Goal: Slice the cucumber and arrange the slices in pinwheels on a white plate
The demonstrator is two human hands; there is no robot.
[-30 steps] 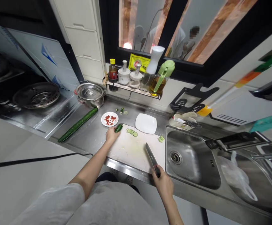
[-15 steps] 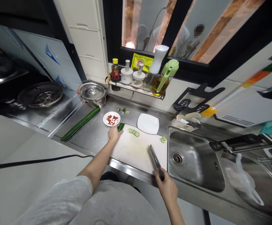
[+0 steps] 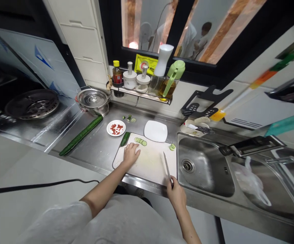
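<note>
My right hand (image 3: 176,194) is closed around the handle of a kitchen knife (image 3: 167,166), its blade pointing away from me over the right part of the white cutting board (image 3: 149,166). Over the board's left part, my left hand (image 3: 131,154) is open, palm down, holding nothing. Just beyond its fingers lies a row of cucumber slices (image 3: 140,141). A short cut piece of cucumber (image 3: 125,139) rests at the board's upper left edge, apart from the hand. A few more slices (image 3: 172,147) sit at the upper right corner.
A whole cucumber (image 3: 81,135) lies on the steel counter at left. Behind the board are a plate of chopped red pieces (image 3: 116,128), a white plate (image 3: 155,131) and cucumber ends (image 3: 129,118). A sink (image 3: 205,169) adjoins on the right; a lidded pot (image 3: 93,101) stands back left.
My left hand has let go of the short cucumber piece and moved right and nearer me over the board. The knife has turned more edge-on in my right hand. The view has shifted slightly.
</note>
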